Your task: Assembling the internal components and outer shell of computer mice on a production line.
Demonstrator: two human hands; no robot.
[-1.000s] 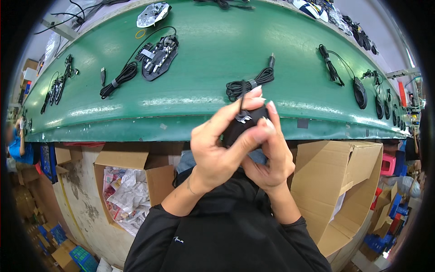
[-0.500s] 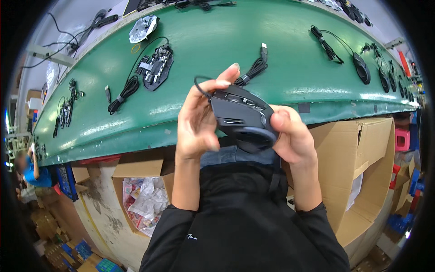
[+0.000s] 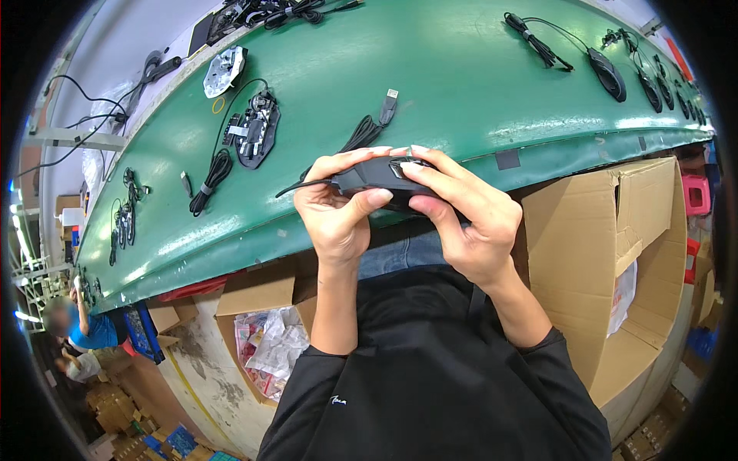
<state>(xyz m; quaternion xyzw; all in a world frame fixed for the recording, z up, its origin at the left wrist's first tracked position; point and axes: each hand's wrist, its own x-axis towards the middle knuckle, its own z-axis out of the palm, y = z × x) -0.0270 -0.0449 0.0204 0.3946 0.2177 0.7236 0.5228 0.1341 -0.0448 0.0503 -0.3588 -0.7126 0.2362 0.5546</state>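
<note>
A black corded computer mouse (image 3: 363,177) is held up between both hands, above the near edge of the green bench. My left hand (image 3: 338,211) grips its cable end, thumb on the near side and fingers along the far side. My right hand (image 3: 473,211) closes round the other end, with fingertips on the top and the thumb below. The fingers hide much of the mouse. Its cable runs from the left end toward a bundled black cord with a USB plug (image 3: 388,107) on the bench just beyond.
An opened mouse base (image 3: 256,134) with exposed parts lies left on the green bench (image 3: 323,77), near a detached shell (image 3: 225,71). Finished-looking mice (image 3: 607,75) line the right. Cardboard boxes (image 3: 569,230) stand below the edge; one box holds clear plastic bags (image 3: 269,342). Another person (image 3: 92,326) is far left.
The mouse has been turned to a flatter, more side-on pose. My right hand's fingers have come over its top, and my left fingers now lie along it. The view has shifted slightly.
</note>
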